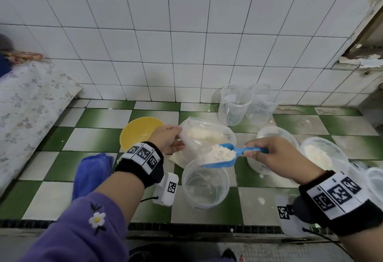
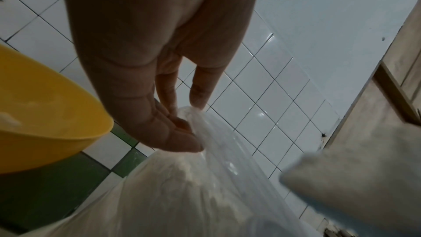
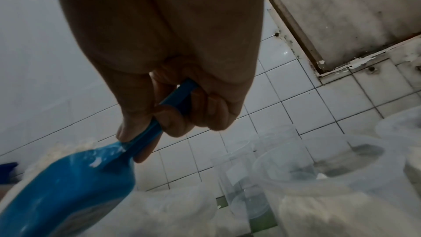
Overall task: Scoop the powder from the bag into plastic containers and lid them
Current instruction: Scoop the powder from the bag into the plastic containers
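Purple sleeve (image 1: 78,226) with a sewn flower is filling the near left corner, leading out to the left hand (image 1: 165,139). Its fingers (image 2: 180,132) and thumb are pinching the left rim of the clear bag (image 1: 204,137), holding the mouth open; the bag is sitting on the checked floor (image 1: 97,137) with powder (image 1: 199,133) lying inside it. Right hand (image 1: 267,153) is curling its fingers (image 3: 205,113) round the handle of the blue scoop (image 1: 223,158), thumb pressing along the top. The scoop is carrying a heaped load of powder and hanging over the far rim of a clear tub (image 1: 205,185), between the tub and the bag's mouth. That tub is standing just near of the bag and is showing only a dusting on its bottom.

To the right, two round tubs (image 1: 323,153) are holding powder, one partly hidden behind the right hand. Further right at the frame edge more clear plastic is showing, too cut off to tell what. Two tall clear tubs (image 1: 236,104) are standing at the far wall (image 1: 186,43), touching each other, the left one with a little powder inside. A yellow bowl (image 1: 138,131) is sitting just left of the bag, behind the left hand, and a blue cloth (image 1: 91,174) is lying near left. Open floor is lying left of the cloth, up to a floral mat (image 1: 27,112).
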`<action>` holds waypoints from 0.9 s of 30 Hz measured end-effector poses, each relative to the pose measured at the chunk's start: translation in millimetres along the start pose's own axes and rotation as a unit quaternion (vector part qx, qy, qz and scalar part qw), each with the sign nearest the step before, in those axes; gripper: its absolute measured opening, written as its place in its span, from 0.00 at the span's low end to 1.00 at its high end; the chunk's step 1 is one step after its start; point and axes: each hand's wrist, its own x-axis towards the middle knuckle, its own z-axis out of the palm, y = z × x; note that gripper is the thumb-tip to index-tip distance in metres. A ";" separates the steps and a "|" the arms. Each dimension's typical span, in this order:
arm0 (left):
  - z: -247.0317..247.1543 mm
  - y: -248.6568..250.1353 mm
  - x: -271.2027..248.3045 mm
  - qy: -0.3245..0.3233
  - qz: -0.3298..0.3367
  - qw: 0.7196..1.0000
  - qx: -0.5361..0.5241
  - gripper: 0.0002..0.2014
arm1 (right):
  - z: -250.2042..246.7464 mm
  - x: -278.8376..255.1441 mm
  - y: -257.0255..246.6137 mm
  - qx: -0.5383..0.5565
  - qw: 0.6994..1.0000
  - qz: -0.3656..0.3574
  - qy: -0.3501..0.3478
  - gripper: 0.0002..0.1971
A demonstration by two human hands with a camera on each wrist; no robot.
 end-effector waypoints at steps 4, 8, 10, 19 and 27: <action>0.5 0.9 0.5 -0.002 -0.001 1.000 0.005 0.07 | 23.2 -7.5 7.5 -0.077 0.995 -0.060 -0.032 0.05; 0.0 -0.1 1.4 -0.001 -0.002 1.000 0.006 0.07 | 52.7 -14.3 18.0 -0.259 0.938 -0.230 0.031 0.11; -0.3 -0.5 1.0 -0.002 -0.002 1.000 0.004 0.07 | 64.8 -16.0 24.2 -0.315 0.898 -0.299 0.064 0.19; -0.5 0.2 -0.5 0.000 -0.005 1.000 0.005 0.06 | 67.5 -30.7 39.0 -0.301 0.845 -0.417 0.148 0.15; 2.1 2.8 0.1 0.012 -0.012 1.000 0.023 0.06 | 59.2 -36.6 33.8 -0.167 0.926 -0.308 0.141 0.14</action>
